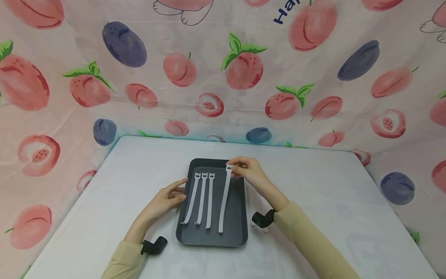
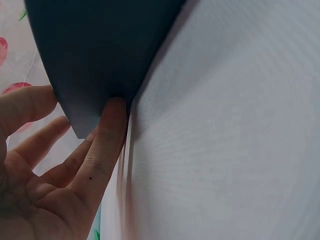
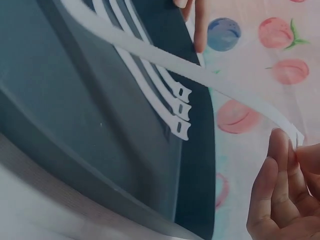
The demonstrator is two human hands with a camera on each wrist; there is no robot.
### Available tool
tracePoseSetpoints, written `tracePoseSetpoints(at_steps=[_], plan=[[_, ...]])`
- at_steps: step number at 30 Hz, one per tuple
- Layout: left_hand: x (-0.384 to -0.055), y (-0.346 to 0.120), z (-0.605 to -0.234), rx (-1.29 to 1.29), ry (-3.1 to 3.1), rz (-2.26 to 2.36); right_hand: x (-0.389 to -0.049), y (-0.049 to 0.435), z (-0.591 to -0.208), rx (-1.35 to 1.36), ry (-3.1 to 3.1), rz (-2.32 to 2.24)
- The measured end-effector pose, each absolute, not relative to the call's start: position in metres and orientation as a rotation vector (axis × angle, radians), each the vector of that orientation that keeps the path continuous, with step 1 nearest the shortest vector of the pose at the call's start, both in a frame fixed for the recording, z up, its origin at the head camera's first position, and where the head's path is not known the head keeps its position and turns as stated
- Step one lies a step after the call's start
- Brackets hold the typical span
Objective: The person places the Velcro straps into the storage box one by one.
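My right hand [image 1: 251, 171] pinches the slotted head of a white hook-and-loop cable tie [image 1: 224, 203] over the right half of a dark grey tray [image 1: 212, 241]. In the right wrist view this tie [image 3: 170, 61] hangs in a long curve from the fingertips across the tray. Three more such ties [image 1: 210, 201] lie side by side in the tray's left half, slotted heads at the far end. My left hand [image 1: 163, 199] touches the tray's left side with fairly straight fingers. The left wrist view shows its fingers against the tray's outer wall [image 2: 95, 55].
Right of the tray, partly hidden by the right forearm, more white strips [image 1: 266, 229] lie on the white table [image 1: 334, 186]. A fruit-patterned cloth [image 1: 209, 69] stands behind and beside the table. Black wrist cameras [image 1: 155, 246] are worn on both wrists.
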State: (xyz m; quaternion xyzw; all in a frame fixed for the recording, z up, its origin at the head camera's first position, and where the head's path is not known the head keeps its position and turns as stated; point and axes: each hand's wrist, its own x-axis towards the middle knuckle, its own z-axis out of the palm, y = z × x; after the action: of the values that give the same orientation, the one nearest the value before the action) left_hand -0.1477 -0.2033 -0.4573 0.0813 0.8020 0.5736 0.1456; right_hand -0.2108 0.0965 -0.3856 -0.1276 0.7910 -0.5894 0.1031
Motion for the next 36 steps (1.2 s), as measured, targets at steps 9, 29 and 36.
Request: tracePoseSetpoints(at_steps=[9, 29, 36], plan=[[-0.148, -0.204, -0.456, 0.232, 2.331, 1.633, -0.223, 0.091, -0.399, -0.351, 2.295, -1.731], [-0.146, -0.204, -0.454, 0.236, 2.294, 1.665, -0.234, 0.075, -0.410, -0.309, 2.370, -1.487], [-0.147, -0.203, -0.455, 0.241, 2.297, 1.663, -0.236, 0.071, -0.418, -0.313, 2.410, -1.426]])
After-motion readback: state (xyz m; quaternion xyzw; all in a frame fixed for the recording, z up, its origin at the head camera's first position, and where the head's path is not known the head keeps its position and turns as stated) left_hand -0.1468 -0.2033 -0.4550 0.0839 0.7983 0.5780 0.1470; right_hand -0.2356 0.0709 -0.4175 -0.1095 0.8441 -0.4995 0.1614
